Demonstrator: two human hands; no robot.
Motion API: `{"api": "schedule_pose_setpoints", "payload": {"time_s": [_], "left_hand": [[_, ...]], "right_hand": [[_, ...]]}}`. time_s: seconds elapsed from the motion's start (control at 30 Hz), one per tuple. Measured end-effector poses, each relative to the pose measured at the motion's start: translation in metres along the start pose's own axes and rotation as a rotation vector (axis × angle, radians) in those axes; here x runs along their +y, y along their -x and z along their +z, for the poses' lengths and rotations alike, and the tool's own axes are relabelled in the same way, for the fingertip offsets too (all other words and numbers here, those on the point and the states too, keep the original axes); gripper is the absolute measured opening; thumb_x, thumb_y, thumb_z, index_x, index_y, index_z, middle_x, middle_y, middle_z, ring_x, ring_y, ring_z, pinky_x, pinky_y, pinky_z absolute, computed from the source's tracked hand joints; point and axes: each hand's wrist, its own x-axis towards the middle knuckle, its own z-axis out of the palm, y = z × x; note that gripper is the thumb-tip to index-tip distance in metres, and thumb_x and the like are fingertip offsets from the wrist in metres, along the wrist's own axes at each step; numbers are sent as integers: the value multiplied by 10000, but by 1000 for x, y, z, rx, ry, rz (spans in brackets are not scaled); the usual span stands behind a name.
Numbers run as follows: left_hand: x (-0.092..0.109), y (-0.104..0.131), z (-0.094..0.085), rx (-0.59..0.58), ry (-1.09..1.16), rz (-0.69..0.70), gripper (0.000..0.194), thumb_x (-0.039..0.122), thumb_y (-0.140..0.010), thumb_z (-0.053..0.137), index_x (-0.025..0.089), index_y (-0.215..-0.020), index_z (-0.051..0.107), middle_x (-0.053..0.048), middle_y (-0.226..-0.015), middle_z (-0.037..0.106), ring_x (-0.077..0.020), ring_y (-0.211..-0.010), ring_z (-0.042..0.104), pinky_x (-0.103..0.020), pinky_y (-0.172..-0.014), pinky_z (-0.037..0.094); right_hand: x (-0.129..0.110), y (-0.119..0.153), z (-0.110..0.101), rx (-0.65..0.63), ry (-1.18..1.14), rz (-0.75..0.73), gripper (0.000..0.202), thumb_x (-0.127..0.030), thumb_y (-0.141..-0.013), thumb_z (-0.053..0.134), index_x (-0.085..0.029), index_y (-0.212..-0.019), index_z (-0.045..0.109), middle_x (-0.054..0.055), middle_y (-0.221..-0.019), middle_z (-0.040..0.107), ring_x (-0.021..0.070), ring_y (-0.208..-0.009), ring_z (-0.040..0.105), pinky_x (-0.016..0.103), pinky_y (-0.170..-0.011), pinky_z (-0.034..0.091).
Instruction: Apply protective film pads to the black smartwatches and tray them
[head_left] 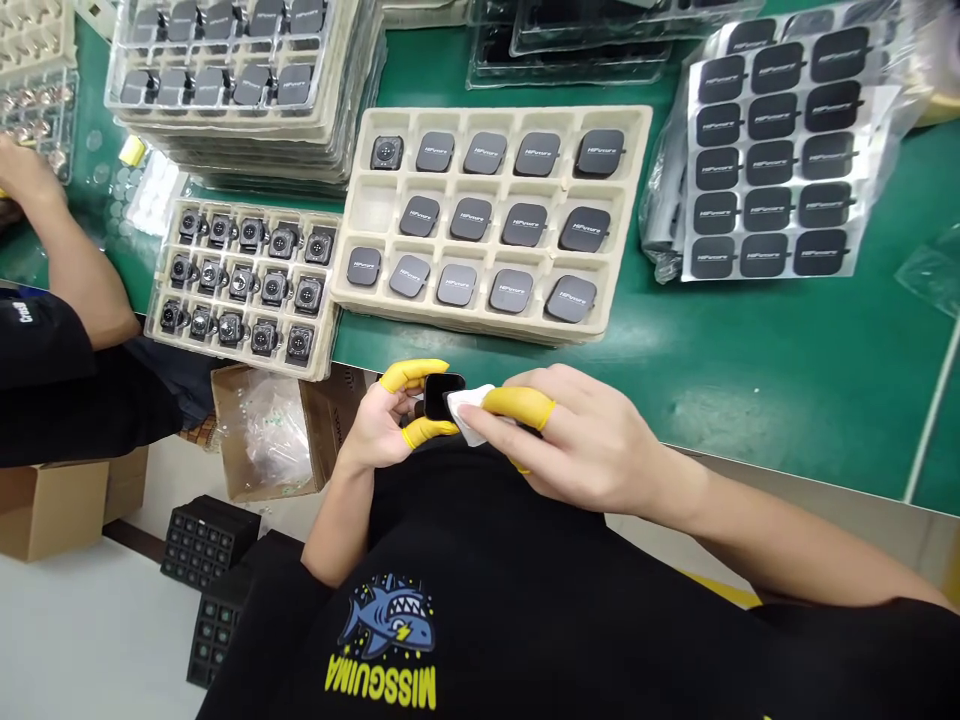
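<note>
My left hand (386,420), with yellow finger covers, grips a small black watch body (442,395) by its edges, dark screen facing up. My right hand (577,435) pinches a folded white cloth (471,412), which touches the right side of the watch. Both hands are in front of my chest, by the table's front edge. Beyond them stands a cream tray (491,325) of square dark pieces with printed lettering. One compartment at its left, in the middle row, holds nothing, and the top left one holds a watch body of another look.
A smaller tray (159,300) of watch bodies adjoins on the left, with stacked trays (330,120) behind. Sticker sheets (862,190) lie at the right. Another person's arm (82,260) reaches in at the far left. An open carton (225,440) stands below the table.
</note>
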Motion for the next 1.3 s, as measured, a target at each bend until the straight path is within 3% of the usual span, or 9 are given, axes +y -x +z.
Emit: {"api": "schedule_pose_setpoints", "payload": {"time_s": [0.17,0.33,0.47,0.63,0.8,0.93,1.1,1.3], "left_hand": [[6,2,-1,-65,-136,13,575,421,-889,945,212,-1382,734,-105,-1209,849,-228,-1049,848,-270,-842,682],[1,3,2,-55,-136,-26,611,416,-874,953,209,-1394,707,-120,-1275,839,-265,-1123,850,-311,-915,698],[-8,1,6,-39,-51,-19,617,475,-857,975,210,-1346,708,-121,-1246,844,-272,-1137,847,-310,-913,693],[-8,3,0,53,-22,-76,713,469,-783,1038,212,-1360,709,-104,-1205,837,-233,-1063,849,-290,-882,692],[0,7,-5,66,-39,-71,718,445,-759,1055,214,-1355,728,-95,-1188,837,-231,-1057,838,-298,-883,693],[1,6,-4,40,-19,-67,726,465,-770,1046,225,-1377,728,-87,-1166,846,-242,-1058,842,-320,-899,694],[2,5,-3,8,4,5,695,455,-797,1033,219,-1378,732,-104,-1207,856,-260,-1102,859,-316,-911,698],[3,5,-4,-6,-66,33,648,446,-856,993,223,-1395,712,-97,-1196,857,-256,-1095,861,-306,-890,703]], "right_hand": [[0,-12,10,-84,27,-113,205,-97,-1101,619,-144,-1149,812,73,-940,761,207,-900,654,366,-692,425],[-1,-18,19,-108,117,-115,211,-77,-1067,641,-160,-971,810,97,-972,765,220,-915,629,384,-694,393],[0,-20,18,-84,154,-88,180,-68,-1059,645,-116,-1086,816,101,-911,729,227,-885,606,381,-675,394],[13,-10,10,-139,267,14,258,1,-1036,567,-100,-1058,804,78,-791,655,231,-788,562,374,-660,441],[16,7,3,11,113,130,396,7,-1010,570,-167,-1313,758,87,-955,757,226,-816,627,372,-697,532],[7,10,0,55,15,157,445,-10,-1007,627,-225,-1381,733,70,-993,783,220,-832,674,372,-702,555],[2,3,1,41,-18,38,370,-60,-1032,673,-185,-1378,715,61,-949,779,228,-873,715,378,-702,549],[3,-6,14,-17,65,-92,257,-49,-1052,677,-149,-1273,764,38,-845,727,216,-861,694,369,-621,450]]}}
